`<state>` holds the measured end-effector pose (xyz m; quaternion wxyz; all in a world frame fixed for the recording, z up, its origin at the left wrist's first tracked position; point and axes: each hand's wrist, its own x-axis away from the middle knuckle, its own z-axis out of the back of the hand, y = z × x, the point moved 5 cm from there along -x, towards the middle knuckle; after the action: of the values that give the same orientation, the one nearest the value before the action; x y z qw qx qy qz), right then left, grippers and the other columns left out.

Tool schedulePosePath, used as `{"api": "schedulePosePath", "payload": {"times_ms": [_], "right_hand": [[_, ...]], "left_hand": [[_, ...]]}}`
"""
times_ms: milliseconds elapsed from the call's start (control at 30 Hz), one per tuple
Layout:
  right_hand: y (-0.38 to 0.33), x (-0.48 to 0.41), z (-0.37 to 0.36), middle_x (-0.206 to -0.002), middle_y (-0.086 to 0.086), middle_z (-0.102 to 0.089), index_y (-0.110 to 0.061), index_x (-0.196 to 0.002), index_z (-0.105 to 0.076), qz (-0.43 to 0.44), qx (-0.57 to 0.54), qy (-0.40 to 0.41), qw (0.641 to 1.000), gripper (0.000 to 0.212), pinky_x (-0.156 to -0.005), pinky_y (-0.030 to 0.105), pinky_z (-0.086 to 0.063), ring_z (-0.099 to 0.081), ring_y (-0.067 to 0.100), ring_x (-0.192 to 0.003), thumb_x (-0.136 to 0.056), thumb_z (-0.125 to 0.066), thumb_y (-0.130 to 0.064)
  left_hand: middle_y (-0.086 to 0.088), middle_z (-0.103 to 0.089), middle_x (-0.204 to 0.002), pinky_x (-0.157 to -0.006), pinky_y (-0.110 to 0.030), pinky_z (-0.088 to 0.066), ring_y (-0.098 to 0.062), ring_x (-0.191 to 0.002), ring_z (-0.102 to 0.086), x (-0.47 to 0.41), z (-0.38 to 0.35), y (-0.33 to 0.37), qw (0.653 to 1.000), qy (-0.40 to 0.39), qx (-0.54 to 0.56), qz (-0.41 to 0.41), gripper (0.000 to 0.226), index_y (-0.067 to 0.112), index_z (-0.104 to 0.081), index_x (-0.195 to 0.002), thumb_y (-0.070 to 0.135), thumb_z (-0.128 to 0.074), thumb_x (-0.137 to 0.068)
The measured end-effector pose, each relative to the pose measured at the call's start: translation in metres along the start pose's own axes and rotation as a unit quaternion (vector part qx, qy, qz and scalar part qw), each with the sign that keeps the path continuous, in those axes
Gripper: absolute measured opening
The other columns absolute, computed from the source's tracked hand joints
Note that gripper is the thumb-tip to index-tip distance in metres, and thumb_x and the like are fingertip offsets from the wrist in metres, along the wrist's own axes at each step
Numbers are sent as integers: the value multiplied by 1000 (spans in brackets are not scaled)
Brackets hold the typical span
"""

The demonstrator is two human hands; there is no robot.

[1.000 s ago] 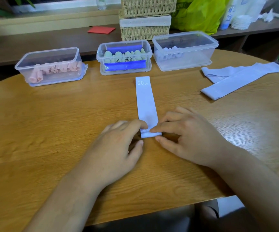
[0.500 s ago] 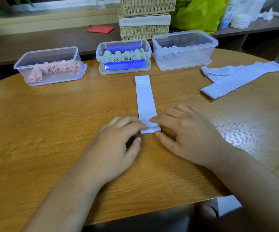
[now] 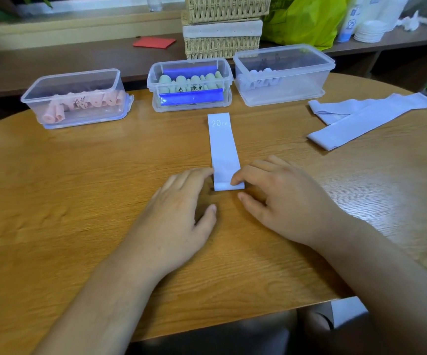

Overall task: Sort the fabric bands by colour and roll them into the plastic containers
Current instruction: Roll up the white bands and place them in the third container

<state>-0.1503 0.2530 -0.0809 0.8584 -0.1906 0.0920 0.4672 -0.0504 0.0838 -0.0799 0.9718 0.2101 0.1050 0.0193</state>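
Observation:
A pale lilac band marked "20 LB" lies lengthwise on the wooden table, its near end turned over into a small roll. My left hand touches the roll's left side with its fingertips. My right hand presses fingertips on the roll's right end. Three clear containers stand behind: the left container holds pink rolls, the middle container green rolls, the right container lilac rolls.
Two more lilac bands lie flat at the right. Wicker baskets, a yellow-green bag and a red card sit on the shelf behind. The table's near edge runs under my forearms.
The rolled near end of the lilac band has moved away from me, shortening the flat part. Both hands followed it forward.

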Motion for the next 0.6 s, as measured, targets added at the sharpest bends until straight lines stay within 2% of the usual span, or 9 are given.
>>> {"api": "schedulePosePath", "payload": {"times_ms": [167,300,400,500,600], "right_hand": [[0,-7,1,-101,-23,-60,-37,-114,-63,6,-3,7,1000,16,-85,45,-51,-52,11,-96,-99,-64,-32],[-8,1,8,-96,-25,-55,-35,-109,-65,42,-22,6,999,15,-86,42,-49,-52,8,-93,-94,-67,-31],[-14,11,13,-93,-24,-58,-33,-104,-68,57,-53,9,997,15,-85,37,-47,-52,7,-90,-89,-69,-31],[-14,17,13,-91,-29,-53,-34,-102,-69,64,-65,-4,996,15,-85,35,-46,-49,3,-89,-88,-71,-30],[-13,18,12,-94,-29,-53,-34,-103,-70,60,-70,-9,996,16,-85,37,-48,-48,3,-90,-88,-72,-30]], "left_hand": [[20,-48,-148,-117,-34,-39,-5,-140,-39,1,1,0,1000,3,10,-5,57,32,-42,-154,33,-61,-99],[20,-51,-145,-112,-27,-40,-3,-138,-41,2,6,2,999,22,29,-16,54,31,-49,-149,18,-61,-97],[22,-52,-146,-114,-32,-40,-3,-140,-42,3,6,6,998,-3,33,-50,59,31,-54,-143,6,-54,-90],[28,-53,-139,-108,-36,-41,-2,-137,-45,4,0,9,996,-49,-6,-73,59,39,-56,-132,12,-45,-81],[28,-57,-135,-105,-36,-42,-1,-133,-48,3,-2,6,997,-46,-2,-62,52,40,-60,-124,14,-47,-81]]}}
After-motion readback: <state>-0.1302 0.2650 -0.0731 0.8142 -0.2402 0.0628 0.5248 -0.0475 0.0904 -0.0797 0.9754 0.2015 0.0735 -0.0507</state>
